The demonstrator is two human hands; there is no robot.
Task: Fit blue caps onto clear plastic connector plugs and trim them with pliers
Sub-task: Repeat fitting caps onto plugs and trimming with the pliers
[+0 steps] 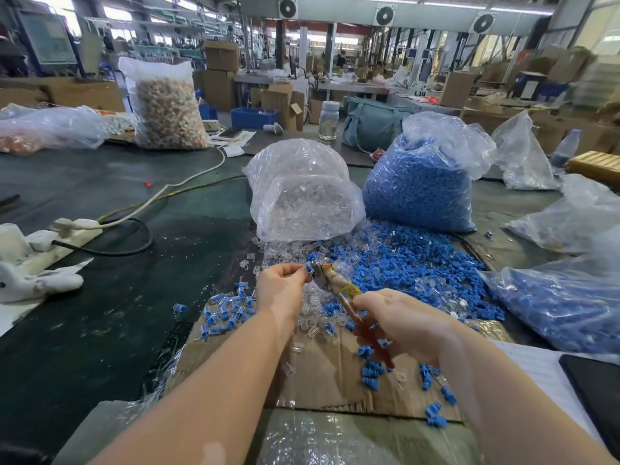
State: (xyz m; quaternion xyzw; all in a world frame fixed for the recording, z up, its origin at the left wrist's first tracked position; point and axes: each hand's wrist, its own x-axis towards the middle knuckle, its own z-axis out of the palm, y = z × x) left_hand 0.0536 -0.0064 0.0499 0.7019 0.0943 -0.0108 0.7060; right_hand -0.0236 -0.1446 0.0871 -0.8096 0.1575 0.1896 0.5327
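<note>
Capped plug [309, 269], a small blue-capped piece, was pinched at the fingertips of the left hand [282, 286] and presented to the metal jaws of the pliers [339, 287], above the far part of the cardboard sheet [330, 377] lying at the near edge of the desk [110, 297]. The right hand [404, 325] was wrapped around the pliers' handles, which appeared bound in worn tape near the head and reddish lower down; whether the jaws were apart or together on the piece could not be told. The step in hand was judged to be trimming. The next move would call for seating the piece squarely in the jaws, a firm squeeze, then release onto the finished pieces [225, 312], a scatter of blue-and-clear parts at the sheet's left edge.

Just beyond the hands lay a loose heap of blue caps [412, 273], matte and blocky, mixed with clear plugs [285, 255], glossy, hollow and angular. Behind these stood two crinkled, translucent plastic sacks: the bag of clear plugs [302, 193] and, on its right, the bag of blue caps [419, 186]. A further bag of blue parts [563, 307] slumped toward the desk's right edge. The desk surface was dark, dull and littered with fine clear slivers. A white power strip [67, 229] with cables lay toward the left edge.
</note>
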